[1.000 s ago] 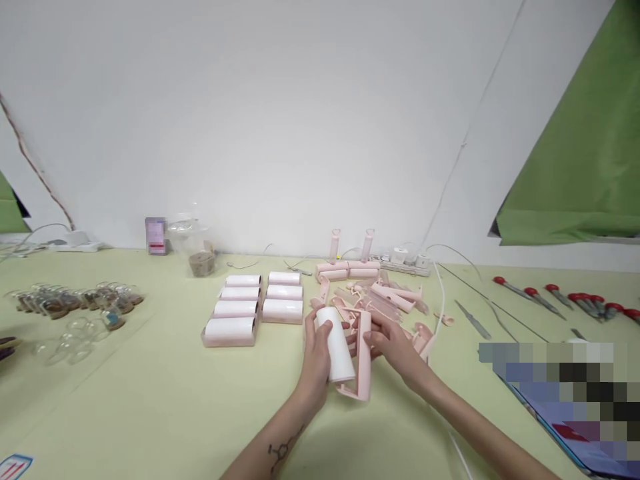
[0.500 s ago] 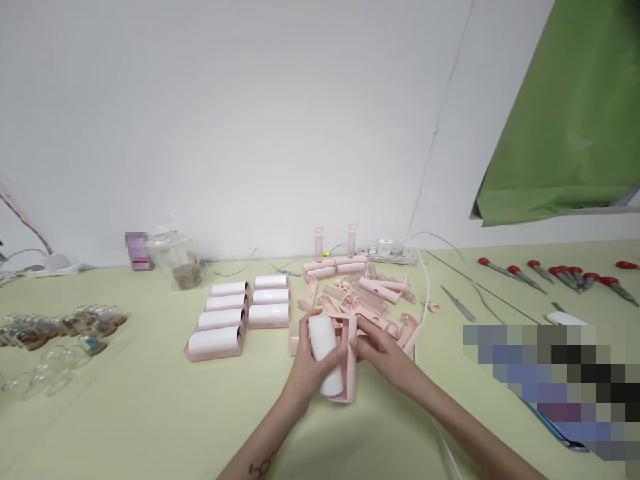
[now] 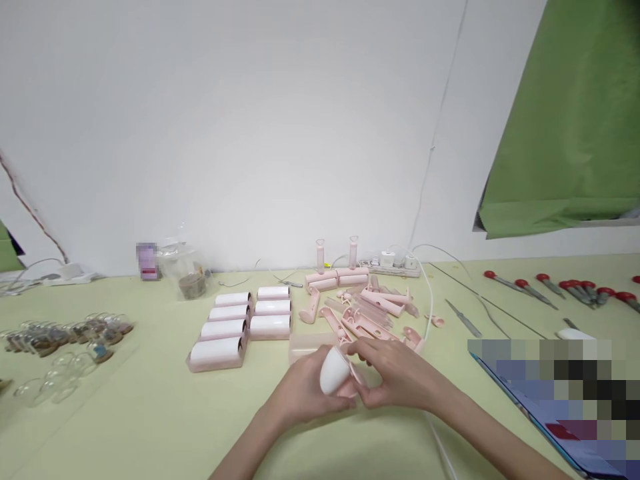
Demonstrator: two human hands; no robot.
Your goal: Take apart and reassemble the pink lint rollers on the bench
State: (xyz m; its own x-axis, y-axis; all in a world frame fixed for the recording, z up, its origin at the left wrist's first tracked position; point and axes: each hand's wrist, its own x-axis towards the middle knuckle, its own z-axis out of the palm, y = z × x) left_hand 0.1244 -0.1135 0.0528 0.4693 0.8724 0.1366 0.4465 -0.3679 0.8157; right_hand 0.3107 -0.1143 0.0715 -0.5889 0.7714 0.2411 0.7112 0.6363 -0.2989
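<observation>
Left hand (image 3: 300, 390) wraps round a smooth white cylindrical roll (image 3: 333, 371), roll tilted, one end toward the camera; thumb passes below it. Right hand (image 3: 393, 373) pinches a pale pink plastic holder piece (image 3: 355, 375) between thumb and fingers, right against the roll. Holder mostly hidden by the hands; can't tell if the roll is seated in it. Both things sit just above the light green tabletop (image 3: 150, 427), near side, centre.

Right of the hands: flat blue-edged object (image 3: 530, 417), partly pixelated. Just beyond the left hand: translucent pale pink box (image 3: 307, 347), partly covered. Left of that, seven white rolls in pale pink cases (image 3: 216, 351), two columns, four and three. Far left, clear glass domes (image 3: 63, 370).

Beyond the hands, loose pink plastic parts (image 3: 370, 325) in a heap; to its right, a grey pointed metal tool (image 3: 463, 318), then red-ended grey tools (image 3: 536, 293). Farther back, two pink roller units (image 3: 353, 277), two upright pink tubes (image 3: 321, 259), white power strip (image 3: 393, 271) by the white wall (image 3: 280, 133).
</observation>
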